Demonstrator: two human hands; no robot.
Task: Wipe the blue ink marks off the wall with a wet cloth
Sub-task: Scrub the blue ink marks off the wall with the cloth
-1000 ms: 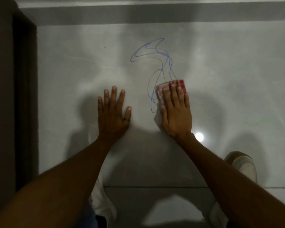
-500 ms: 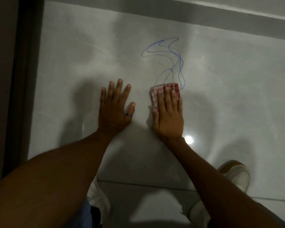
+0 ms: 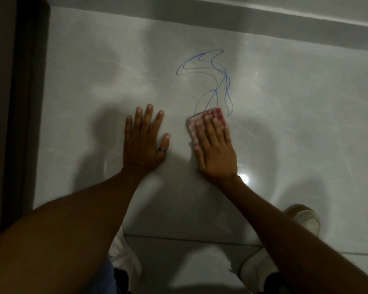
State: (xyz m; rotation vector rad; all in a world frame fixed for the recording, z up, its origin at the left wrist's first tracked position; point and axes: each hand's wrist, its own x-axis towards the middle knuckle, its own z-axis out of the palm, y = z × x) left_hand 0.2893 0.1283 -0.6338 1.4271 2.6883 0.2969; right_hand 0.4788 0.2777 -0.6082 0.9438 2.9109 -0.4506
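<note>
A looping blue ink scribble [image 3: 212, 66] runs down the glossy pale wall tile [image 3: 306, 102] in the upper middle of the head view. My right hand [image 3: 216, 149] lies flat on a folded red-and-white checked cloth [image 3: 200, 120] and presses it to the wall over the scribble's lower end; only the cloth's top and left edges show past my fingers. My left hand [image 3: 143, 143], with a dark ring on the thumb, rests flat and spread on the wall to the cloth's left, holding nothing.
A dark door frame [image 3: 23, 102] runs down the left edge. A grey band [image 3: 263, 20] crosses the top of the wall. Below the tile joint are my white shoes [image 3: 304, 219] and a bright light reflection [image 3: 243, 178] near my right wrist.
The lower loops of the scribble that showed left of my right hand a second ago are gone. My right hand with the cloth shifted left over them; the left hand stayed planted.
</note>
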